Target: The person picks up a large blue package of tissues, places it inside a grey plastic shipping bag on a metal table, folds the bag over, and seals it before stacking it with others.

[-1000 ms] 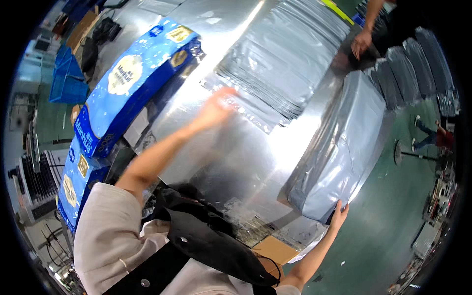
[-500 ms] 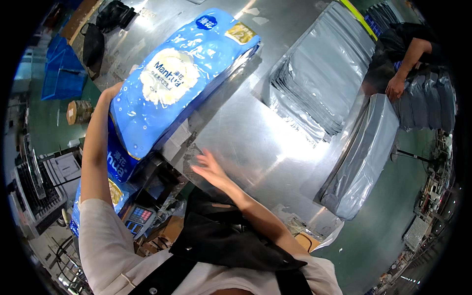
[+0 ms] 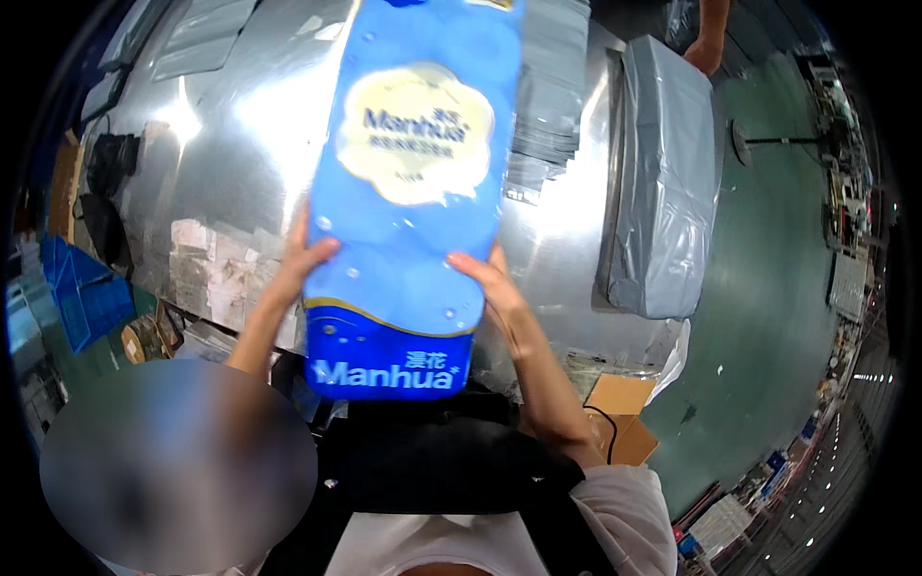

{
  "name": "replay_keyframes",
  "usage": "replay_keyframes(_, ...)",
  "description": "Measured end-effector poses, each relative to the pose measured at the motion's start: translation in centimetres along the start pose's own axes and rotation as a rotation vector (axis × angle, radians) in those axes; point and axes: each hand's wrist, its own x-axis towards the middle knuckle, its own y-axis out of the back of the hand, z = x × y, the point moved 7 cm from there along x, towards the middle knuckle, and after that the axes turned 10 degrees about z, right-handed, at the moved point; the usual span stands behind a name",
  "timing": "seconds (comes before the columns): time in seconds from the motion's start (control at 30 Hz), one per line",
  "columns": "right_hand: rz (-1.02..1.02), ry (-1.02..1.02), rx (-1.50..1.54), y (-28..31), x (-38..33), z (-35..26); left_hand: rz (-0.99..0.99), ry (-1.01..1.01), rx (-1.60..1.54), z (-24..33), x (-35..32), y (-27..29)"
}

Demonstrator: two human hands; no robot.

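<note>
Blue plastic wraps the large pack of tissue rolls, which is gripped at its lower sides by the left hand and right hand and held above the shiny metal desk. A grey bagged parcel lies to the right.

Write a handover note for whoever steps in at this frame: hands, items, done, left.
Left hand: gripping the left edge of the blue pack.
Right hand: gripping the pack's right edge.
Pack: lengthwise over the steel table, near end toward the body; whether it rests on the table cannot be told.
Grey bag: filled, lying at the table's right side.
Flat grey bags: stacked beyond the pack.
Done: pack is in both hands at the table.
Left: pack is not in any bag.
</note>
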Motion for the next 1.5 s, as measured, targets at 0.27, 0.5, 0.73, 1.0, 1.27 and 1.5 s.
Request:
replay_keyframes(0.27, 0.673, 0.303, -0.368, 17.9, 2.9, 0.7, 0.13, -0.225, 0.282, -8.6, 2.3, -9.4)
replay_keyframes(0.5, 0.847, 1.372, -1.18, 13.8, 17.7, -20.9, 0.009, -0.903, 1.039, 5.0, 23.6, -16.7)
replay_keyframes(0.73, 0.685, 1.022, -1.315, 10.8, 23.9, -21.0, -0.21, -0.939, 1.988, 2.7, 30.6, -23.1)
replay_keyframes(1.0, 0.542, 1.155, -1.18, 7.3, 20.1, -20.3, -0.063, -0.81, 1.612, 7.3, 34.4, -21.8)
replay_keyframes(1.27, 0.769, 1.09, -1.178, 0.3, 20.1, -17.9, 0.145, -1.152, 1.143, 13.9, 31.8, -22.4)
replay_keyframes(1.5, 0.911, 1.132, -0.98, 10.9, 19.8, -19.3, 0.44, -0.947, 0.906, 9.6, 24.4, -12.1)
